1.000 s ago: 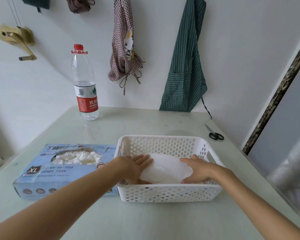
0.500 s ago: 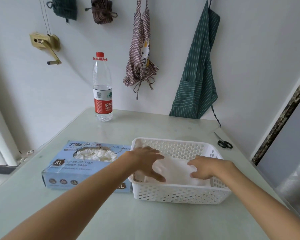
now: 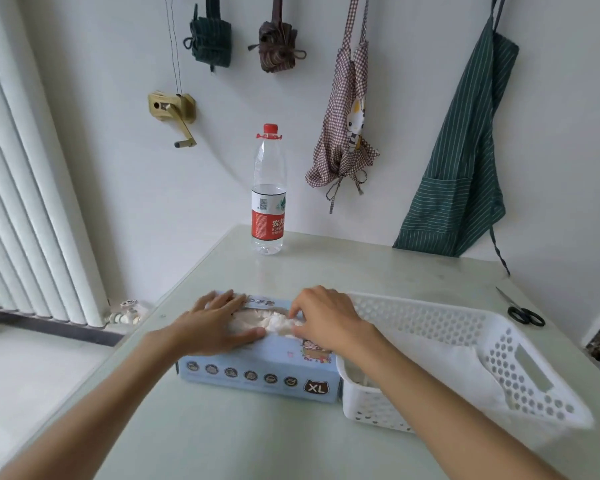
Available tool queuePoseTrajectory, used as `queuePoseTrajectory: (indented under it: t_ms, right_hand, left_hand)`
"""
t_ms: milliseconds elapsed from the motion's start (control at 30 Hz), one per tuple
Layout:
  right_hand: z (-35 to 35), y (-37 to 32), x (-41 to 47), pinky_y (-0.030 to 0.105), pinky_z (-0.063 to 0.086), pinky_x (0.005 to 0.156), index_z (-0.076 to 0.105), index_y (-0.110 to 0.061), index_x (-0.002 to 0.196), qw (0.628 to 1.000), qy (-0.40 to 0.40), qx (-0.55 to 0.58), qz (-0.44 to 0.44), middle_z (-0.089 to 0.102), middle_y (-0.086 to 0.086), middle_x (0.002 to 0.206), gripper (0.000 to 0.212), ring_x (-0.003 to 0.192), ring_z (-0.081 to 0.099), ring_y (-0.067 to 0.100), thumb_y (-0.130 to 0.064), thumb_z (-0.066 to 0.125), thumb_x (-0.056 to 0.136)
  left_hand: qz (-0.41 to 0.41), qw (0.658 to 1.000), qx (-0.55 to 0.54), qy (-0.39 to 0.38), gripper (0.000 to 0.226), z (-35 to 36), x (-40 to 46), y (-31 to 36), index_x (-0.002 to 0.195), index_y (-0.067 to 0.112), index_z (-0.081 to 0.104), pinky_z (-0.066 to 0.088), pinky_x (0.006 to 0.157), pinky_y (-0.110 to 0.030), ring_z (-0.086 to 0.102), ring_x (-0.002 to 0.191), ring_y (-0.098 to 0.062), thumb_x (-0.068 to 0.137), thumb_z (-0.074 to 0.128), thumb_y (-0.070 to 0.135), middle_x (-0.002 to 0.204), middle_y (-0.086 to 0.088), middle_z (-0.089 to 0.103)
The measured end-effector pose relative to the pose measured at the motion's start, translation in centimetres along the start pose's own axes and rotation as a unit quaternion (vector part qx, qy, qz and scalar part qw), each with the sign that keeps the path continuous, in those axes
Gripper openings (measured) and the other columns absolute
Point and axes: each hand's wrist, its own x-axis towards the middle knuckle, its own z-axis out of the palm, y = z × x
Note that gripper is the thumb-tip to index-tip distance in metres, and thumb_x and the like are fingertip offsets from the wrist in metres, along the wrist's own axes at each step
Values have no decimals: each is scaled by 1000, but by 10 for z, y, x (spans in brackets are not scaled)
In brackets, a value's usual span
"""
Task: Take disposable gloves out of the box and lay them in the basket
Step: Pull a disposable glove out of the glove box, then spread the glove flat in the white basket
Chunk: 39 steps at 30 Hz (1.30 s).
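Resting flat on the box [image 3: 257, 370], the left hand [image 3: 211, 323] lay with straight fingers over the left part of its top, beside the opening. The right hand [image 3: 326, 318] reached into that opening, fingertips pinching the bunched white gloves [image 3: 274, 323]. The box sat near the table's [image 3: 222, 438] left edge, its long axis running left to right, its "XL" front facing the person. Touching its right end stood the basket [image 3: 499, 358], a white glove [image 3: 465, 368] lying flat inside. A bottle [image 3: 269, 192] stood at the far edge, scissors [image 3: 522, 311] by the right edge.
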Motion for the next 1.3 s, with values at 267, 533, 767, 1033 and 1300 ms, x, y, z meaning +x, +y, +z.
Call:
queuePoseTrajectory:
  t_ms: [267, 533, 767, 1033, 1300]
  right_hand:
    - [-13, -1, 5, 24, 50, 71, 78, -15, 85, 983, -1, 182, 6, 74, -1, 84, 15, 73, 63, 7, -25, 81, 74]
    - [-42, 9, 10, 19, 41, 70, 65, -18, 94, 972, -45, 231, 25, 61, -9, 88, 12, 83, 55, 6, -30, 65, 89]
    - [-22, 25, -5, 21, 47, 63, 59, -19, 82, 910, 31, 407, 70, 66, 1, 80, 16, 67, 61, 11, -16, 75, 81]
    - [-7, 21, -13, 15, 44, 62, 69, -23, 96, 949, 79, 298, 58, 58, -9, 67, 35, 57, 52, 3, -4, 81, 69]
    - [2, 32, -28, 22, 44, 59, 75, -26, 74, 947, 205, 215, 122, 65, -11, 70, 6, 68, 60, 3, -29, 79, 76]
  left_hand:
    - [1, 999, 4, 43, 117, 7, 1, -1, 150, 37, 13, 16, 117, -45, 7, 146, -21, 50, 17, 99, 159, 9, 11]
    - [98, 988, -81, 86, 110, -17, 1, 9, 145, 31, 30, 26, 113, -40, 27, 140, -22, 54, 44, 91, 153, 2, 31]
    - [132, 956, -199, 169, 25, -24, 11, 28, 100, 24, 71, 55, 83, -32, 67, 87, -4, 80, 72, 38, 97, 9, 72]
    - [188, 957, -175, 132, 17, -29, 15, 31, 100, 27, 73, 47, 72, -17, 61, 80, 1, 84, 71, 28, 95, 12, 71]
    - [-6, 934, -194, 301, 8, -7, 17, 6, 93, 33, 71, 45, 66, -25, 64, 88, -8, 88, 65, 31, 81, 20, 64]
